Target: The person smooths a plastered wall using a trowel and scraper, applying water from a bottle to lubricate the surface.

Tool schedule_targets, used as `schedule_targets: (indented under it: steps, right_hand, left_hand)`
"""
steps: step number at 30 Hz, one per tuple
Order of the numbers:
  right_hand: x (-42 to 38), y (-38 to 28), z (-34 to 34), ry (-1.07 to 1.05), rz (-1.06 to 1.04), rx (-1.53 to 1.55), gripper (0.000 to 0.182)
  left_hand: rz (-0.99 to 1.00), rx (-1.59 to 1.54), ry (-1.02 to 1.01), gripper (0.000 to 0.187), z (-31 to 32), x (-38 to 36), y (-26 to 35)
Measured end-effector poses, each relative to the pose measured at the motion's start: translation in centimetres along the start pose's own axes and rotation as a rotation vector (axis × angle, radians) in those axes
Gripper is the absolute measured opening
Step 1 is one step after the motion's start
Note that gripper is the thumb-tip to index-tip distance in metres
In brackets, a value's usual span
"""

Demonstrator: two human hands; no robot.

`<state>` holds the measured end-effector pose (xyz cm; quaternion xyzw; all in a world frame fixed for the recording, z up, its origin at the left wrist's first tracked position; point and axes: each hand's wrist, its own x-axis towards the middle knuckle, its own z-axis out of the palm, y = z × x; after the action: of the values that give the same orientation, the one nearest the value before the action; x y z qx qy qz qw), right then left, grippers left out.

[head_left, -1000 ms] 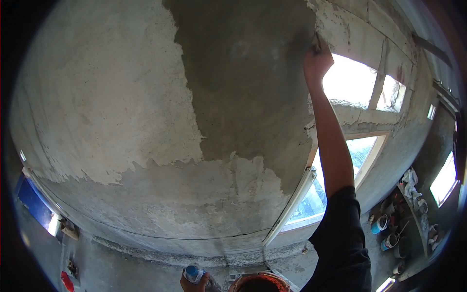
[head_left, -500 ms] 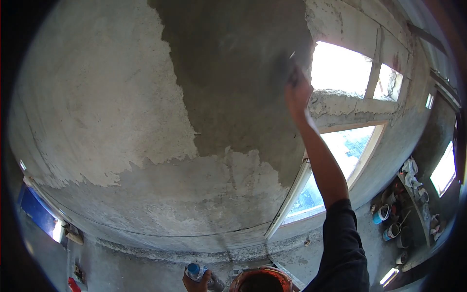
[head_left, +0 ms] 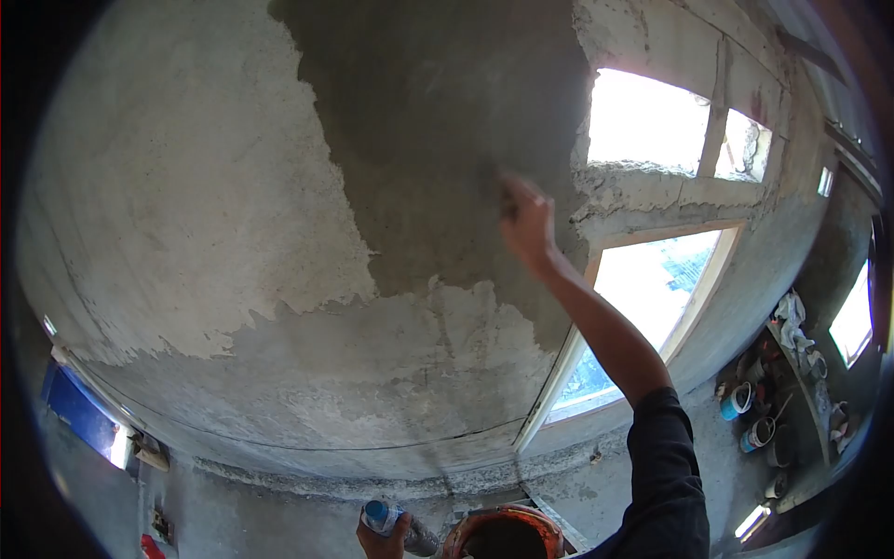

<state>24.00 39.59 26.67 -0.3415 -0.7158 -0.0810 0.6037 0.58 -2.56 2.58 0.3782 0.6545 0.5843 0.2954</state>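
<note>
My right hand (head_left: 529,220) is raised against the dark, damp-looking patch (head_left: 419,121) on the wall. Its fingers are closed round a dark, blurred thing too smeared to name. My left hand (head_left: 382,538) is low at the bottom edge, wrapped round a clear plastic bottle (head_left: 419,537) with a blue top. Just right of the bottle is an orange-rimmed bucket (head_left: 503,511), its inside dark. Paler, rough plaster (head_left: 186,186) borders the dark patch on the left and below.
Two bright openings (head_left: 647,121) and a framed window (head_left: 652,279) are in the wall at right. Several buckets (head_left: 736,402) stand on the floor at far right, near a cluttered ledge (head_left: 803,373). A blue panel (head_left: 79,405) is at far left.
My right hand has moved down and left across the dark patch, away from the edge of the upper opening. My left hand still holds the bottle.
</note>
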Motion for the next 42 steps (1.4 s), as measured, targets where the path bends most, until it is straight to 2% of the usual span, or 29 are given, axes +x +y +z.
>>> schedule_targets:
  steps: [2,4,7,9,11,13,14,16,18,20,21,23,25,27,31,33,34,36,37,39,41,42]
  right_hand:
    - [4.4,-1.7,-2.6,0.291,0.016,-0.005,0.049]
    - [8.9,-1.2,-3.6,0.499,-0.124,0.027,0.048]
    - [11.6,-0.7,-2.9,0.468,-0.119,0.040,0.048]
    - [10.6,-1.0,-0.8,0.009,0.089,-0.199,0.052]
    - [6.0,-0.8,2.5,-0.036,-0.211,-0.144,0.052]
    - [2.0,-2.2,3.8,-0.284,-0.246,-0.029,0.051]
    - [1.6,-2.5,3.6,-0.288,-0.250,-0.025,0.051]
    - [2.4,-4.9,1.9,-0.085,-0.087,-0.001,0.050]
    - [6.7,-4.7,0.8,0.140,-0.063,-0.010,0.050]
    - [10.8,-5.2,0.2,0.381,-0.150,0.059,0.047]
    - [11.6,-5.2,0.9,0.375,-0.154,0.063,0.047]
    - [12.0,-5.2,2.8,0.098,-0.033,0.060,0.052]
    - [9.5,-3.4,7.5,0.035,-0.246,-0.196,0.058]
    - [5.9,-4.4,8.7,-0.212,-0.376,-0.148,0.063]
    - [3.7,-7.0,7.3,-0.179,-0.346,-0.037,0.059]
    - [6.0,-7.2,5.4,0.112,-0.142,-0.010,0.058]
    - [7.5,-6.9,4.8,0.108,-0.142,-0.009,0.058]
    - [10.5,-6.2,4.1,0.369,-0.171,0.055,0.056]
    - [10.8,-6.2,4.5,0.367,-0.170,0.051,0.056]
    - [10.7,-6.7,6.0,0.033,0.070,-0.094,0.056]
    - [7.7,-5.0,9.3,0.135,-0.455,-0.247,0.057]
    - [6.1,-5.5,9.6,0.008,-0.473,-0.177,0.056]
  left_hand:
    - [0.001,0.021,0.022,0.036,0.0,0.0,0.0]
    - [-0.005,0.042,0.034,0.035,0.0,-0.2,0.0]
    - [0.018,0.141,0.052,0.035,0.1,-0.2,-0.1]
    - [0.012,0.166,0.072,0.035,0.2,-0.1,-0.5]
    - [0.014,0.142,0.060,0.035,-0.1,-0.1,-2.1]
    - [0.016,0.112,0.053,0.035,0.0,-0.2,-2.4]
    - [0.029,0.084,0.031,0.036,0.0,-0.2,-1.8]
    - [0.036,0.047,0.029,0.036,0.1,-0.4,-1.4]
    - [0.043,0.114,0.041,0.040,-0.3,-0.6,-1.3]
    - [0.032,0.062,0.074,0.036,0.0,-0.7,-0.3]
    - [0.029,0.015,0.095,0.033,0.2,-0.6,0.2]
    - [0.004,0.044,0.108,0.033,-0.1,-0.7,0.3]
    - [-0.017,0.074,0.113,0.033,-0.3,-0.8,0.5]
    - [-0.008,0.090,0.116,0.034,-0.4,-0.8,0.6]
    - [-0.031,-0.019,0.125,0.035,-0.5,-1.0,0.9]
    - [-0.035,0.003,0.140,0.035,-0.8,-1.0,1.1]
    - [-0.039,0.003,0.142,0.035,-1.0,-1.1,0.9]
    - [-0.045,0.094,0.143,0.035,-1.3,-0.9,0.2]
    - [-0.047,0.093,0.139,0.035,-1.3,-0.9,0.1]
    - [-0.026,0.108,0.138,0.035,-1.2,-0.8,0.1]
    - [-0.028,0.077,0.134,0.035,-1.2,-0.8,-0.9]
    - [-0.027,0.045,0.137,0.035,-1.2,-0.6,-1.2]
